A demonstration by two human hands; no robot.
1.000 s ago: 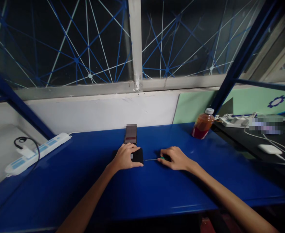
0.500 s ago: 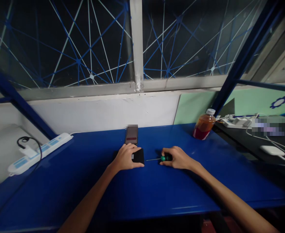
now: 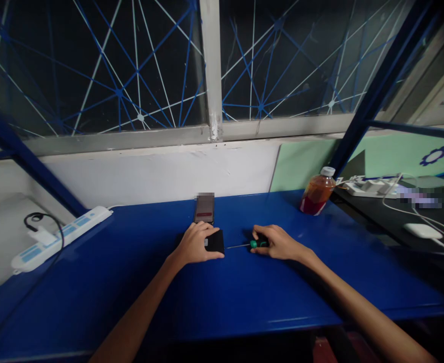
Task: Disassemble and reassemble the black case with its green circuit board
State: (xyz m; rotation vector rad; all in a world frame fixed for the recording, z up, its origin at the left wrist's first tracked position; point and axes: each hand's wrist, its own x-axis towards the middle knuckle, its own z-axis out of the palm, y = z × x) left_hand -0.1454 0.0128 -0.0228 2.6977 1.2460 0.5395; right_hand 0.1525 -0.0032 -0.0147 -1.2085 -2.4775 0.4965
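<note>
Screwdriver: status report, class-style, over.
Left hand on black box; right hand gripping screwdriver, shaft toward box. Nothing visible between tip and box. Bottle well aside.

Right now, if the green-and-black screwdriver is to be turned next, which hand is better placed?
Likely the right hand: it grips the screwdriver, which points toward the black object. The left hand is occupied, gripping that object.

Left hand [image 3: 196, 245]: bare | right hand [image 3: 281, 243]: bare | forearms [image 3: 146, 301]: bare, slender
</note>
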